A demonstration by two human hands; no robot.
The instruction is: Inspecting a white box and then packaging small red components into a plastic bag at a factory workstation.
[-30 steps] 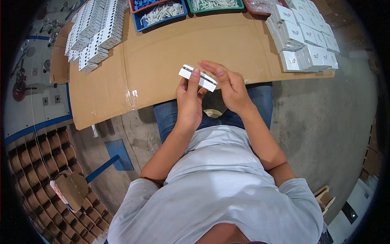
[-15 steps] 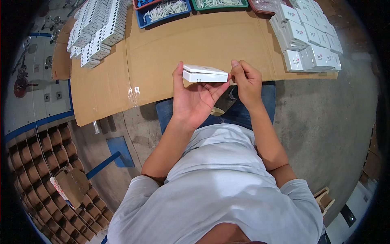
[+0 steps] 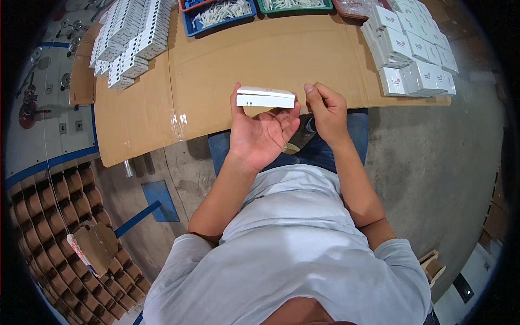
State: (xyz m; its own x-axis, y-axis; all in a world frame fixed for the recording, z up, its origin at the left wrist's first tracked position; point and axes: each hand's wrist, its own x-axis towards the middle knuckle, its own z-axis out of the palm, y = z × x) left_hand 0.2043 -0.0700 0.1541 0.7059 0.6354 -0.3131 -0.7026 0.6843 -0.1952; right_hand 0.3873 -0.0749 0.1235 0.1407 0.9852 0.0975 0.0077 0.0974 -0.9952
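A flat white plastic case [image 3: 264,101] rests in my left hand [image 3: 254,138], gripped between the thumb at its left end and the fingers at its right end and underneath. Its top cover sits tilted, with a narrow gap along the side facing me. Small dark slots mark the left part of that side. Just to the right, apart from the case, my right hand [image 3: 330,114] is closed, thumb pressed against curled fingers. Whatever it may hold is hidden. Both hands are over the near edge of the cardboard-covered table [image 3: 260,59].
White units with dark openings are stacked [image 3: 138,35] at the far left. White boxes [image 3: 414,51] are piled at the far right. Along the back stand a blue tray [image 3: 205,31] and a green tray [image 3: 295,12] of small white parts, plus a red tray [image 3: 349,16] with clear plastic.
My left hand has turned the case more level and shifted it slightly left. My right hand, close against its right corner before, is now separated from it by a small gap.
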